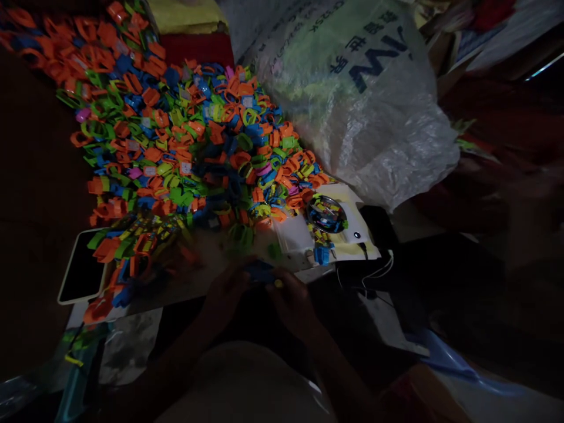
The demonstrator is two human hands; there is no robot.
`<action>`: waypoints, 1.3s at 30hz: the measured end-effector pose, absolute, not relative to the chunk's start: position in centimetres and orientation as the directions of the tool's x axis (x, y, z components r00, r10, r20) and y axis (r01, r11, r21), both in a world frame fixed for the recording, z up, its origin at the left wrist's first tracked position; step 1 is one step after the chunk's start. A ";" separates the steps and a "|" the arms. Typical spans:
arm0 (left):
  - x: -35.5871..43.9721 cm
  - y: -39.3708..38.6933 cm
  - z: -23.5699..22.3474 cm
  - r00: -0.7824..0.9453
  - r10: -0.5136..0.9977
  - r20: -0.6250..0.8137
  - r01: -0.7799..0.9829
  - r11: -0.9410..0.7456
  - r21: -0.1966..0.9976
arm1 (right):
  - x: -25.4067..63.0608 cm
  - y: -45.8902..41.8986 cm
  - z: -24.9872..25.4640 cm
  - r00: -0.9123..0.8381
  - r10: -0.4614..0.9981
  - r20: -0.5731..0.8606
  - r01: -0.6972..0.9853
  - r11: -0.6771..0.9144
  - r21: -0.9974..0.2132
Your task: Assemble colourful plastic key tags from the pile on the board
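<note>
The scene is dark. My left hand point(224, 296) and my right hand point(293, 302) meet low in the middle of the view, and together they pinch a small blue plastic piece point(261, 271) with a tiny yellow bit point(278, 283) at its right end. Just beyond my hands spreads a big heap of orange, blue and green plastic clips point(176, 135). How my fingers sit on the piece is hard to make out in the shadow.
A phone with a dark screen point(83, 267) lies at the left under some clips. A small round dish of coloured bits point(326, 214) sits on a white sheet point(295, 235). A large clear plastic sack point(361, 88) bulges at the back right. White cables point(374, 276) trail nearby.
</note>
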State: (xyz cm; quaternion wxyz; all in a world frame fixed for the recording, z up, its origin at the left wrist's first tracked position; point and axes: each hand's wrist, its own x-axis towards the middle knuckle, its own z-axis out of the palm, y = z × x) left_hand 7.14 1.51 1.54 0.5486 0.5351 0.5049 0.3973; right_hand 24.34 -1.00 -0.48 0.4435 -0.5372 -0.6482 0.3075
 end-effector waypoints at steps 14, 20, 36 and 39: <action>4.8 2.5 4.2 0.535 0.825 -0.181 0.561 -0.188 0.806 | 26.0 -0.7 1.4 -0.335 0.929 -0.155 0.521 0.046 -0.852; 4.5 2.4 3.2 0.706 0.708 -0.012 0.375 -0.359 0.855 | 26.3 -0.9 1.9 -0.496 0.840 -0.220 0.469 0.046 -0.882; 4.4 0.6 -3.4 0.523 0.841 -0.135 0.118 0.085 0.989 | 25.7 -1.1 -5.0 -0.496 0.816 -0.298 0.269 -0.182 -0.946; 5.4 -0.4 -4.2 0.261 0.923 -0.283 -0.078 0.312 0.947 | 24.2 -2.2 -5.0 -0.392 0.907 -0.152 0.427 0.033 -0.904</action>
